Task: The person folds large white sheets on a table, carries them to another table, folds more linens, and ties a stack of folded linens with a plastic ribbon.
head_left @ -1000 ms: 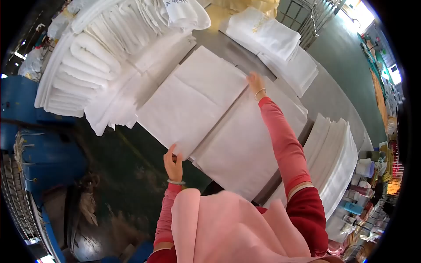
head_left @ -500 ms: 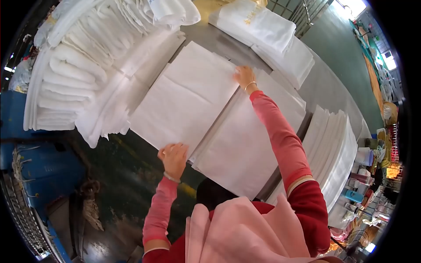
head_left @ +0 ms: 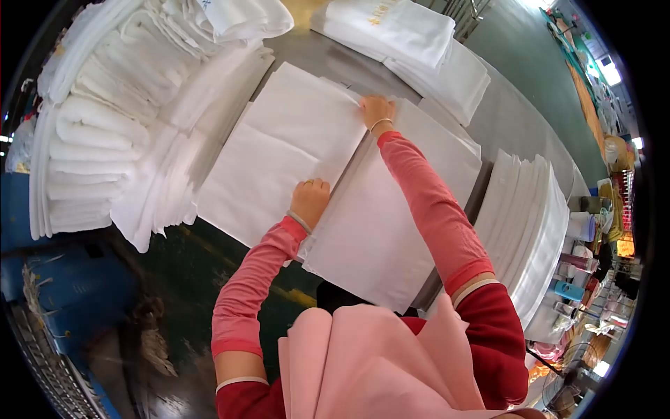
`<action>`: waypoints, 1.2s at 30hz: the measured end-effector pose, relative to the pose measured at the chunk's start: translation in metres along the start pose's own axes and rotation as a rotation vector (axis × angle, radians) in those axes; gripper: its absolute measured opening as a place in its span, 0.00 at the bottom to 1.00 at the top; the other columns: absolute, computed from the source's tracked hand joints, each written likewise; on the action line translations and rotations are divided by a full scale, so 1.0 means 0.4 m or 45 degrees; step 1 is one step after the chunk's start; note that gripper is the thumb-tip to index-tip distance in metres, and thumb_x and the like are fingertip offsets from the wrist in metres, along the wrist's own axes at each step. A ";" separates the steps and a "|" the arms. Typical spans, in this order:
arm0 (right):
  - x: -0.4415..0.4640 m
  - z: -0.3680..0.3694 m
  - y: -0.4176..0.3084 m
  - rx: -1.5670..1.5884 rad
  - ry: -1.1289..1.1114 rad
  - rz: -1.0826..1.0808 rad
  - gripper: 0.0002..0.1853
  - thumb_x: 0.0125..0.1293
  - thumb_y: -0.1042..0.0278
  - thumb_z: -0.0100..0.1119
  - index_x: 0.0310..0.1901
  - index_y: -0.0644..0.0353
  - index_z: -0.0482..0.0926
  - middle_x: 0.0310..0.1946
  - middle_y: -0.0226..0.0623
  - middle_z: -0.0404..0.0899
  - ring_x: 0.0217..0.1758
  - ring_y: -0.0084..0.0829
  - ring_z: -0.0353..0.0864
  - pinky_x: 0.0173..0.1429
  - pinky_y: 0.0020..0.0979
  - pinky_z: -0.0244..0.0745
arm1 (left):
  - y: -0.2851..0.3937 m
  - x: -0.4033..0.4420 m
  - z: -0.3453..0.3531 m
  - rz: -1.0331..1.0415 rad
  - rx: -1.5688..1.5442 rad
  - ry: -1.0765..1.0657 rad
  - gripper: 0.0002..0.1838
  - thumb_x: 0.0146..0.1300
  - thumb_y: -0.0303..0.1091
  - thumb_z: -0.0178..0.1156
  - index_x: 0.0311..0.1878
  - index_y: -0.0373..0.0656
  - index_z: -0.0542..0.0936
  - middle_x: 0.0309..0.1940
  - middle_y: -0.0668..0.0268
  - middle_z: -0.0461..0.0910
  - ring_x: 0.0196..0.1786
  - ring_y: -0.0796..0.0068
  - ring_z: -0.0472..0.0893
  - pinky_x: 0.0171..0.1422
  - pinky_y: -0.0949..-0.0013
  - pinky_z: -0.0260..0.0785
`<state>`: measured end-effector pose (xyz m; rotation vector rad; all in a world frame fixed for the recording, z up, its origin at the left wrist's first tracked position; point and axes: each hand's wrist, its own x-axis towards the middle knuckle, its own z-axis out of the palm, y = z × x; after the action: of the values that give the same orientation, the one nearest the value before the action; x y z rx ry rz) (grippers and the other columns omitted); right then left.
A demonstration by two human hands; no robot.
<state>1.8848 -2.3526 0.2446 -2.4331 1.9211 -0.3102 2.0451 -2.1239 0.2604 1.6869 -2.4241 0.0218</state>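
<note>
Two flat piles of folded white cloth lie side by side on the metal table, a left pile [head_left: 269, 160] and a right pile [head_left: 401, 209], a narrow gap between them. My right hand [head_left: 377, 112] is at the far inner corner of the left pile, fingers closed on the cloth there. Nearer to me, my left hand [head_left: 310, 201] rests on the left pile close to its inner edge. Its fingers are curled in, and whatever is under them is hidden. The top sheet of the left pile shows a slight crease.
A tall heap of folded white cloth [head_left: 105, 126] stands at the left. Farther back lies another white stack with yellow marking [head_left: 398, 28]. More folded cloth [head_left: 520, 216] sits to the right on the metal table [head_left: 516, 105]. Blue machinery [head_left: 84, 293] is at the lower left.
My left hand has moved from the near edge of the left pile inward and away from me along its inner edge. My right hand stays at the far corner. The view has shifted slightly.
</note>
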 end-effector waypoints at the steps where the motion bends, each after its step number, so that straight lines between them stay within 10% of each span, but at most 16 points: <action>1: 0.001 0.006 0.004 -0.001 -0.041 0.008 0.07 0.54 0.66 0.51 0.32 0.50 0.80 0.37 0.31 0.79 0.46 0.35 0.74 0.47 0.42 0.62 | -0.003 0.003 -0.004 0.028 -0.017 0.009 0.03 0.47 0.26 0.54 0.27 0.43 0.71 0.25 0.63 0.73 0.33 0.65 0.76 0.37 0.65 0.66; 10: -0.006 0.025 0.003 0.041 0.083 0.021 0.05 0.52 0.60 0.54 0.28 0.46 0.78 0.31 0.28 0.79 0.42 0.33 0.74 0.45 0.39 0.60 | -0.062 -0.122 -0.077 -0.015 -0.389 -0.432 0.08 0.46 0.30 0.59 0.31 0.45 0.73 0.30 0.64 0.74 0.36 0.64 0.75 0.39 0.63 0.66; 13: -0.006 0.015 -0.004 0.063 0.000 0.047 0.04 0.53 0.60 0.54 0.28 0.46 0.78 0.32 0.28 0.79 0.41 0.33 0.75 0.45 0.39 0.61 | -0.092 -0.045 -0.108 0.075 -0.337 0.197 0.09 0.46 0.31 0.61 0.32 0.48 0.74 0.33 0.70 0.74 0.39 0.68 0.73 0.43 0.61 0.63; 28: -0.006 0.031 0.005 0.118 0.128 0.059 0.06 0.53 0.66 0.50 0.24 0.47 0.78 0.29 0.30 0.79 0.40 0.33 0.75 0.42 0.39 0.59 | -0.214 -0.043 -0.077 -0.016 -0.271 -0.060 0.03 0.48 0.29 0.59 0.26 0.46 0.74 0.30 0.70 0.73 0.39 0.67 0.72 0.42 0.63 0.61; 36: 0.096 0.019 -0.075 0.420 0.178 -0.034 0.11 0.53 0.60 0.53 0.37 0.51 0.78 0.37 0.36 0.78 0.45 0.37 0.74 0.47 0.39 0.65 | -0.414 -0.052 -0.090 -0.313 -0.130 0.402 0.07 0.50 0.33 0.57 0.35 0.51 0.78 0.38 0.73 0.75 0.44 0.68 0.73 0.44 0.61 0.61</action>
<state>1.9231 -2.3831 0.2468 -2.2730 1.7207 -0.7510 2.2114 -2.1589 0.2767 1.7707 -1.9499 0.1184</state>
